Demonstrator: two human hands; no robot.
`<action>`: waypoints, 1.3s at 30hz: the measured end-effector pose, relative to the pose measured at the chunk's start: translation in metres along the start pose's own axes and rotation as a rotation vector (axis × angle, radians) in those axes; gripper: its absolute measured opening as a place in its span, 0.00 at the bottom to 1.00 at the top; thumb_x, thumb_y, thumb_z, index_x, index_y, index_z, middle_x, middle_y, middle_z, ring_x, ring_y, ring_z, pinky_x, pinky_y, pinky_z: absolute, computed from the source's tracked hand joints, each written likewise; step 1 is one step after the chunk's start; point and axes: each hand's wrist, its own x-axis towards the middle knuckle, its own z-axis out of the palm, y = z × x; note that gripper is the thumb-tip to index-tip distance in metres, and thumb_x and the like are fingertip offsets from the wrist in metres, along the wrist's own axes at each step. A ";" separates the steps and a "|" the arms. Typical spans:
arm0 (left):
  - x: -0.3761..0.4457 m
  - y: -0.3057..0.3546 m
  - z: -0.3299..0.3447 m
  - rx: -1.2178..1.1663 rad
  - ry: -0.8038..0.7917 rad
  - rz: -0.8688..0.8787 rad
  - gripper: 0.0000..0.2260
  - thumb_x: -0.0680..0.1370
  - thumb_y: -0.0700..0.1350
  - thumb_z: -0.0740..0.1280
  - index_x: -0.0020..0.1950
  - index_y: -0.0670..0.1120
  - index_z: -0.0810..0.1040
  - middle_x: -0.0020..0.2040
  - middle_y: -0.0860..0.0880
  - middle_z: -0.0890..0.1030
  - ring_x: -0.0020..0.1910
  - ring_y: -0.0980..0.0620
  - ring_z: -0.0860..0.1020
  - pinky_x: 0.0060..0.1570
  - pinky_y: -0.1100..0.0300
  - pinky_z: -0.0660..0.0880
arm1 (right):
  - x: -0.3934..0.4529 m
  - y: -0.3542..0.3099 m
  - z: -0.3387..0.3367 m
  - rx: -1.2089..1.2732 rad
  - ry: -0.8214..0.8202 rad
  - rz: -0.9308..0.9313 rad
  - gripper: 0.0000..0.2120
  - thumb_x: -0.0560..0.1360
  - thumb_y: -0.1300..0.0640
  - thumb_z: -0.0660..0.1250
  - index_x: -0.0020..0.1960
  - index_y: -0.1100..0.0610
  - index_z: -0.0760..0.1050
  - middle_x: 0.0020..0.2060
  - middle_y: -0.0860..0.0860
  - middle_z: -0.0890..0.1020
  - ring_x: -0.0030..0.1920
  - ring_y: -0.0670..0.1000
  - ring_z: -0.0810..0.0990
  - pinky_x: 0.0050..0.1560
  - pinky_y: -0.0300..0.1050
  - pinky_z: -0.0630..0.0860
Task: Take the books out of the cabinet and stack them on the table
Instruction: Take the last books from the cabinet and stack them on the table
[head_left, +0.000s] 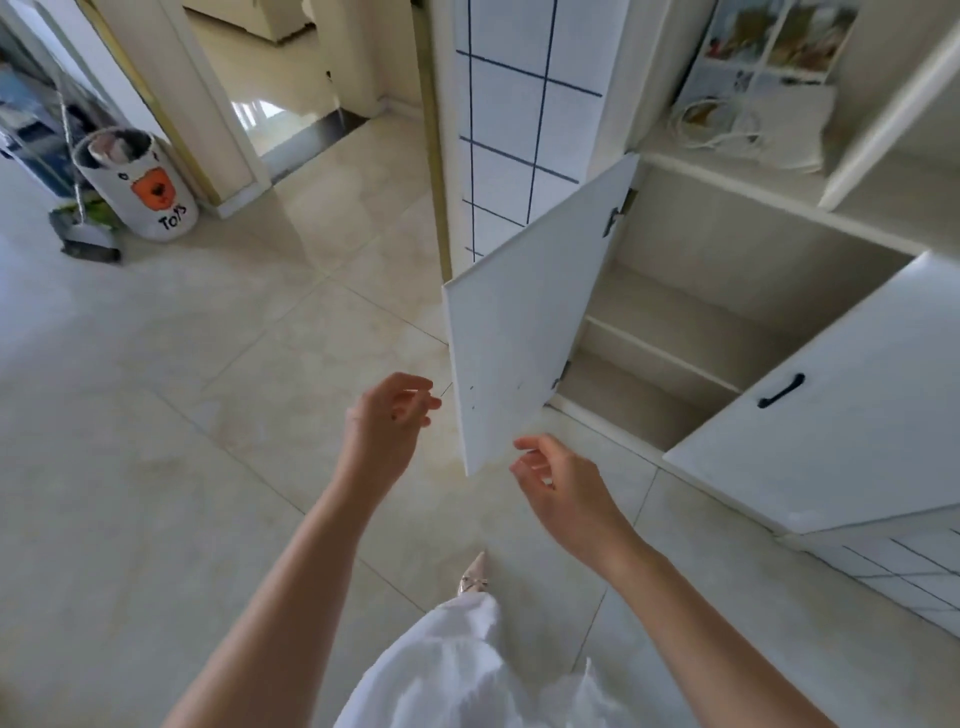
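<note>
We read one word only: "TOYS", in dark hand-drawn capitals, low on the front of a white round bin that stands on the floor at about ten o'clock in the view. The letters tilt slightly upward to the right and sit directly beneath an orange animal face printed on the same bin. At about one o'clock, a sheet of pictures leans at the back of an open shelf; we see small dark marks under its pictures, but they are too blurred to read.
</note>
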 end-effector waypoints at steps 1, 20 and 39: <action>0.023 0.009 -0.002 0.007 -0.007 0.028 0.08 0.78 0.37 0.64 0.49 0.47 0.80 0.39 0.53 0.84 0.31 0.61 0.79 0.40 0.59 0.77 | 0.020 -0.010 -0.002 0.038 0.013 0.027 0.15 0.80 0.51 0.60 0.64 0.53 0.72 0.52 0.46 0.78 0.52 0.45 0.77 0.46 0.28 0.71; 0.263 0.077 0.058 0.282 -0.788 0.005 0.10 0.78 0.45 0.68 0.59 0.51 0.74 0.56 0.49 0.82 0.54 0.46 0.81 0.57 0.45 0.78 | 0.224 -0.082 0.000 0.520 0.031 0.433 0.37 0.74 0.43 0.68 0.73 0.58 0.56 0.64 0.51 0.72 0.60 0.51 0.75 0.56 0.44 0.73; 0.242 0.062 0.109 0.464 -0.896 0.601 0.35 0.72 0.69 0.63 0.76 0.63 0.54 0.79 0.59 0.55 0.68 0.52 0.72 0.67 0.46 0.70 | 0.187 -0.032 -0.058 0.404 -0.115 0.511 0.34 0.71 0.47 0.72 0.71 0.55 0.62 0.63 0.51 0.76 0.61 0.51 0.76 0.59 0.44 0.70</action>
